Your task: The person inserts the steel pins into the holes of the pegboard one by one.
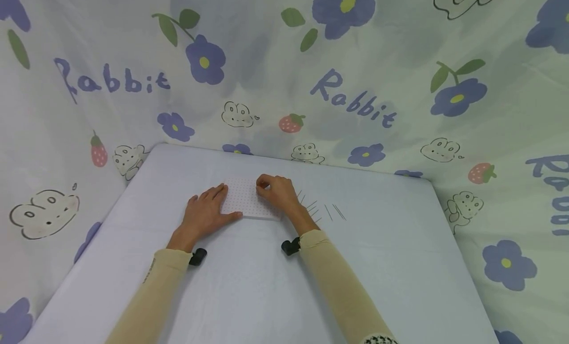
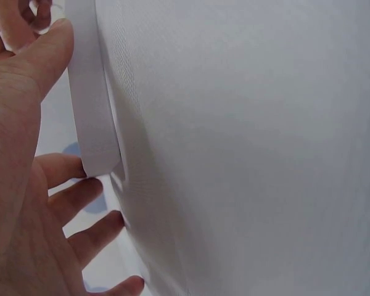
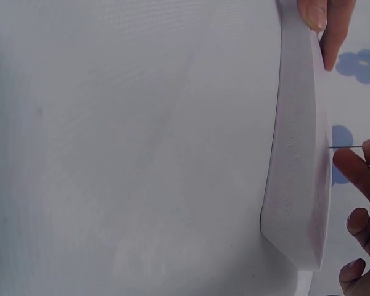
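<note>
A white block-like board [image 1: 242, 199] printed with a grid of small dots lies flat on the table. My left hand [image 1: 203, 216] steadies it at the left side, thumb along the near edge and fingers spread, with fingertips touching the corner in the left wrist view. Over the board's right part, my right hand [image 1: 280, 193] pinches a thin dark needle [image 3: 346, 147] between thumb and index finger. That needle stands straight out from the dotted face, its tip right at the surface. The other fingers of this hand curl loosely.
Several loose thin needles [image 1: 328, 212] lie scattered on the white table [image 1: 391, 265], right of the board. A patterned curtain [image 1: 266, 77] with flowers and rabbits hangs behind and at both sides of the table.
</note>
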`<state>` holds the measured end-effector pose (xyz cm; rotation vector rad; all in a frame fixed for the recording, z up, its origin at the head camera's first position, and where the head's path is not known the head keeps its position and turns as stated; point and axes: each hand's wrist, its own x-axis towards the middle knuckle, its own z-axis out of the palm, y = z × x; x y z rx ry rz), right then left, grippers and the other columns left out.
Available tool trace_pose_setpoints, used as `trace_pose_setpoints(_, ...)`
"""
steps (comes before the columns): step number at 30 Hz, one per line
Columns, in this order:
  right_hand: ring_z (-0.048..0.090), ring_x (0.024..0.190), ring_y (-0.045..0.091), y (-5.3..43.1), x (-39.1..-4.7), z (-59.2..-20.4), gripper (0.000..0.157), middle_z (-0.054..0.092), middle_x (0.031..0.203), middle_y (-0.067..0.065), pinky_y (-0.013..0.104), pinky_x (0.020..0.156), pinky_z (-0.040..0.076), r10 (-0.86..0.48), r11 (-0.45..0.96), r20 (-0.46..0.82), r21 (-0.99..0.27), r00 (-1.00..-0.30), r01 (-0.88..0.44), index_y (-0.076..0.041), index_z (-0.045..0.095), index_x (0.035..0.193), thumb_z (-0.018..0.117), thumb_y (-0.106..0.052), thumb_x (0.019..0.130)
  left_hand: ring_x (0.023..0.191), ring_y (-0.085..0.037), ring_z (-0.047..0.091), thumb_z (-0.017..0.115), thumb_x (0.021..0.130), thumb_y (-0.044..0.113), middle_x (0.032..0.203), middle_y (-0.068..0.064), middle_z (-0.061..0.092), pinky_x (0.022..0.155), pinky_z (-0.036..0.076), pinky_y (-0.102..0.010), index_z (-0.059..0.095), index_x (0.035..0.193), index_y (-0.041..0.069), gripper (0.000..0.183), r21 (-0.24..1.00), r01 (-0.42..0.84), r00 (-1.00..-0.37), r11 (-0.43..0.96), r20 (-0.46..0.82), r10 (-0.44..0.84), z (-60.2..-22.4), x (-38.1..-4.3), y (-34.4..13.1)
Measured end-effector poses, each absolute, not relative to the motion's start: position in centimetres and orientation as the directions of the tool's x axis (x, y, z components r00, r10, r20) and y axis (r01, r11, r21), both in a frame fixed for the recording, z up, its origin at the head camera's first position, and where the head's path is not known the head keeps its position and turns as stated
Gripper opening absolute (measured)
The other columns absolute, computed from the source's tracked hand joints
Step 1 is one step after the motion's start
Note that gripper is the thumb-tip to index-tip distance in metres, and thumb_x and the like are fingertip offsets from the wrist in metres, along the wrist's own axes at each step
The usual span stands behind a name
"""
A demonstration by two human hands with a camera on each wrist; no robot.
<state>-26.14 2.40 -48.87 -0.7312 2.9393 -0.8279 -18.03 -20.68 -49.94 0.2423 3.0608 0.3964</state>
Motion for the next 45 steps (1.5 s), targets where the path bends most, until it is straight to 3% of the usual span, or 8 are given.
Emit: trace_pose_setpoints(45,0.068,0.095,0.013,2.13,-25.90,-49.07,0.013,0.075,0.101,-0.010,0.040,0.098,0.047,-0.408,0.769,0.119,-0.489,-0.905,-0.411,-0.025,0.072,0.108,0.064,-0.031,0.099,0.146,-0.040,0.032,0.059,0.086,0.074,0.162,-0.017,0.032,0.111,0.025,-0.072,0.031,0.157,0.004,0.104,0.260,0.152,-0.986,0.954,-0.025,0.164,-50.17,-17.99,-20.83)
